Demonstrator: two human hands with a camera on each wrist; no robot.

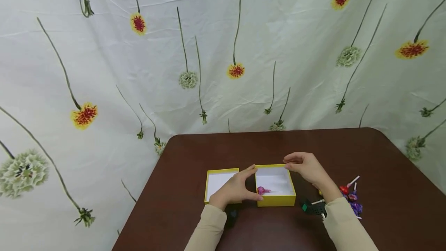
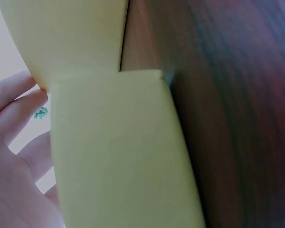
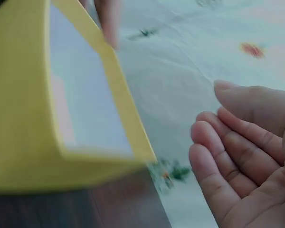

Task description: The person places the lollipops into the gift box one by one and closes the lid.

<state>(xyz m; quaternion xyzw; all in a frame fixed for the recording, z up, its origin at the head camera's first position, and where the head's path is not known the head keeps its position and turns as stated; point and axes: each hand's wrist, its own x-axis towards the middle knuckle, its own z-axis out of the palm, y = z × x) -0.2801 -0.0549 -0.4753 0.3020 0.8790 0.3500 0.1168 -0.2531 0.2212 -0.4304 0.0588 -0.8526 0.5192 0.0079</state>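
Yellow box [image 1: 276, 200] on the table [image 1: 383, 158], open, a pink lollipop [image 1: 261, 190] inside, lid [image 1: 219, 181] just left of it. Left hand [image 1: 237, 189] against the box's left wall, fingers straight, thumb at the near corner. Right hand [image 1: 306, 167] at the far right corner, fingers relaxed, gripping nothing; more lollipops [image 1: 352, 196] near that wrist.

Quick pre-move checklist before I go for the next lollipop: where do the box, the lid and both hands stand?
1. Yellow box upright and open on the table: ok.
2. Pink lollipop lying inside the box: ok.
3. Lid apart from the box opening, lying to its left: ok.
4. Left hand steadying the box's left wall: ok, touching it.
5. Right hand free of any lollipop: ok; fingers relaxed at the box's far right corner.
6. Remaining lollipops within reach, right of the box: ok; exact count cannot tell.
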